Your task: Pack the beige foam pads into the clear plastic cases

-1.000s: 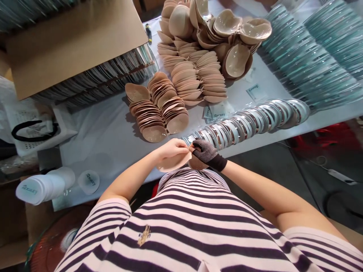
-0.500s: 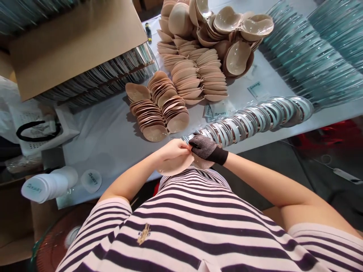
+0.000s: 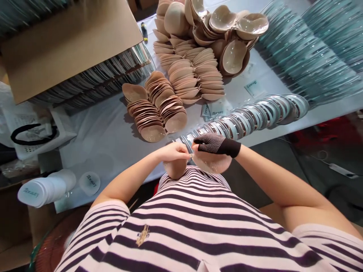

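Close to my body, a pair of beige adhesive bra cups (image 3: pixel 212 162) is held between both hands at the table's front edge. My bare left hand (image 3: pixel 177 152) is closed, pinching the inner edge of the left cup. Gloved in dotted black with bare fingertips, my right hand (image 3: pixel 210 145) is closed on the right cup near the middle. A small link shows between the two cups. Just beyond the hands runs a long row of clear round plastic cases (image 3: pixel 241 121). Nested bra cups (image 3: pixel 159 109) stand in two rows farther left.
More beige cups (image 3: pixel 195 75) are piled at the back. Clear plastic shells (image 3: pixel 309 56) are stacked at right. A cardboard box (image 3: pixel 70 41) of cases stands at left, above a white basket (image 3: pixel 64 126). Round printed cards (image 3: pixel 34 190) and small printed packets (image 3: pixel 218 107) lie on the table.
My hands have moved apart a little, the right one shifting rightward with its cup. The right cup now shows more fully and a small gap lies between the cups.
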{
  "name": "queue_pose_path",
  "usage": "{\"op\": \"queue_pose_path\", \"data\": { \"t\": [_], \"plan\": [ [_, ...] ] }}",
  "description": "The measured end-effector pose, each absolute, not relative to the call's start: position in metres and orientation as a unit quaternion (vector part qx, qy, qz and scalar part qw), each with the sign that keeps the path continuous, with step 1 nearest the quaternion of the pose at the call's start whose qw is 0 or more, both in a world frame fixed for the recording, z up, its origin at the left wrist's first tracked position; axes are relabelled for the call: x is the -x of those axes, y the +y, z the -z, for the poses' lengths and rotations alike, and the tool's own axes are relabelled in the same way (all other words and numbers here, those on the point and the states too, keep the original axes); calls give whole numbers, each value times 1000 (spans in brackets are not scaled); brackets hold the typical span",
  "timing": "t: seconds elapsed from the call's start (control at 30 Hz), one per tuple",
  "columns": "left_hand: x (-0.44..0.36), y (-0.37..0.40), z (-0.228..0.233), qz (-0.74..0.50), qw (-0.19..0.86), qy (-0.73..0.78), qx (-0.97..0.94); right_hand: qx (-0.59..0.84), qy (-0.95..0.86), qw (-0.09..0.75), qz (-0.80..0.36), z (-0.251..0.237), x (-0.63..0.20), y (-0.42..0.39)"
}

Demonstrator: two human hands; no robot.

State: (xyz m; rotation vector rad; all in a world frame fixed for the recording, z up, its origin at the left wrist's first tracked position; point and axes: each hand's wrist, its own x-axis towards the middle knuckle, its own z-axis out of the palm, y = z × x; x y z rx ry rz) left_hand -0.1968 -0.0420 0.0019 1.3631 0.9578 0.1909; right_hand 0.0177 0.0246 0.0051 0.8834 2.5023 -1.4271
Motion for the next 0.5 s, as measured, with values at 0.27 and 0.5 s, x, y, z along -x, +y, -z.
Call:
{"op": "queue_pose_path", "data": {
  "t": [0.27,0.5],
  "plan": [
    [195,-40,-19,-102,657,459,-590,-224,661,26,716,12,-20,24],
    [183,-41,4,-211,774,391,-450,-189,644,6,742,5,-25,34]
  ]
}}
